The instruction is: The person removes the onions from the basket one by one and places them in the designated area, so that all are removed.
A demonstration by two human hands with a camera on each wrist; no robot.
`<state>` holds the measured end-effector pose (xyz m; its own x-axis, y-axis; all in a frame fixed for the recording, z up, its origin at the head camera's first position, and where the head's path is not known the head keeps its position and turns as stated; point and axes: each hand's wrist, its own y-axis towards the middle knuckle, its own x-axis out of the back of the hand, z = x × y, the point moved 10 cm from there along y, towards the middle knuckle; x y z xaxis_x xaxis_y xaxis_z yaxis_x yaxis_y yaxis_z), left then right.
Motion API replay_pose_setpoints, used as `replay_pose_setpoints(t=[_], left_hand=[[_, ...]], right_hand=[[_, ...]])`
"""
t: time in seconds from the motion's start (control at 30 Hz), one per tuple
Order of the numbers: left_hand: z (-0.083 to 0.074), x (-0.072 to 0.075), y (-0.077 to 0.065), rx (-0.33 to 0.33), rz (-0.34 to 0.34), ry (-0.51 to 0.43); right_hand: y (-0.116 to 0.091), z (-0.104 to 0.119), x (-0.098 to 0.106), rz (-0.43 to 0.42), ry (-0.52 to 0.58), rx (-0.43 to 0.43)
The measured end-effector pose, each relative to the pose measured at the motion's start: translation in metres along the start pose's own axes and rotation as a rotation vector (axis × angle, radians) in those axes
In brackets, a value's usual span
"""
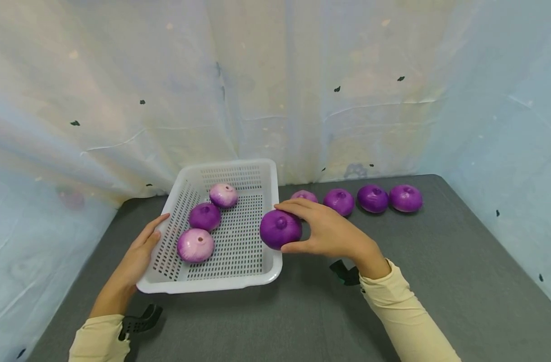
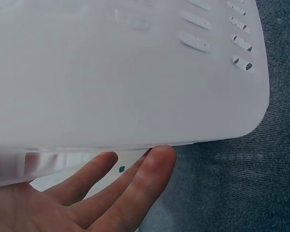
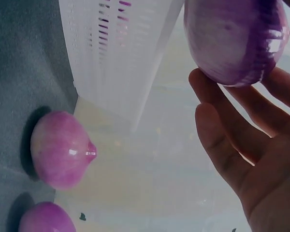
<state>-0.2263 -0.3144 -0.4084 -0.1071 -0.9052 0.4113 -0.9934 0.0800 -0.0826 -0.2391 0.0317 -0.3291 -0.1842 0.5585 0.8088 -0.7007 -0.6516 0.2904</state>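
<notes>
My right hand (image 1: 326, 229) grips a dark purple onion (image 1: 281, 230) over the right rim of a white plastic basket (image 1: 272, 271). In the right wrist view the same onion (image 3: 237, 41) sits between thumb and fingers, above the table. My left hand (image 1: 140, 256) rests its straight fingers against the basket's left side. Its fingertips (image 2: 162, 157) touch the basket wall (image 2: 135, 87) in the left wrist view. Inside the basket lie a pale onion (image 1: 223, 195) at the back, a purple onion (image 1: 205, 216) in the middle and a second pale onion (image 1: 196, 246) in front.
Right of the basket, several purple onions stand in a row along the back of the grey table (image 1: 438, 281), among them one onion (image 1: 340, 202) just behind my right hand and one at the far right end (image 1: 405, 198). A pale curtain (image 1: 266, 90) hangs behind the table.
</notes>
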Motion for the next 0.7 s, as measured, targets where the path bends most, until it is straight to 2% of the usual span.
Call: replay_pose_setpoints(t=[0.3, 0.7], left_hand=[[-0.001, -0.002, -0.001, -0.014, 0.014, -0.021], [0.0, -0.002, 0.0, -0.044, 0.025, -0.061]], right_hand=[[-0.004, -0.007, 0.004, 0.013, 0.02, -0.006], [-0.01, -0.029, 0.008, 0.063, 0.048, -0.105]])
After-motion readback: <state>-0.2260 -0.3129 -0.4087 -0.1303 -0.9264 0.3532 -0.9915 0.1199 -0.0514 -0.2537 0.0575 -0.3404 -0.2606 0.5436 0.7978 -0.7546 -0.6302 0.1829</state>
